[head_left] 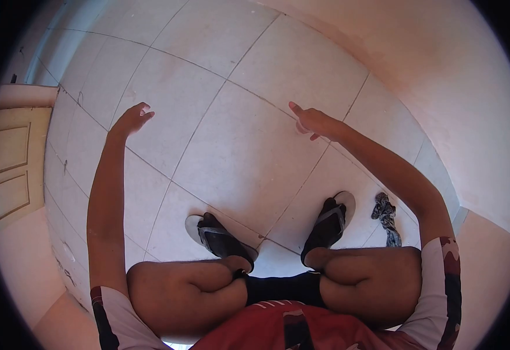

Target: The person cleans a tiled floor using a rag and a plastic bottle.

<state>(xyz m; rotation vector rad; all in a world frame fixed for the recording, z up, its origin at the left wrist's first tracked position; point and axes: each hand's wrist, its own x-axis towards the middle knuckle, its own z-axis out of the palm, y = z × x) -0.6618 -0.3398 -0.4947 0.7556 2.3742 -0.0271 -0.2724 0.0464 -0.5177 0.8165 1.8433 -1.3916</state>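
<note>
My left hand (131, 120) hangs above the tiled floor (202, 140), its fingers loosely curled with a gap between thumb and fingertips. Nothing shows in it. To the right, my right hand (318, 122) is also held out over the tiles. One digit stretches away from the rest, and the other fingers look pale and slightly blurred. I see no object in that hand. Both hands are apart from each other and touch nothing that I can make out.
My feet, in dark socks and grey flip-flops (194, 227), stand below the hands. A crumpled patterned cloth (385, 219) lies by the right foot. A wooden panelled door (10, 154) is at the left, and a pale wall (441, 76) runs along the right.
</note>
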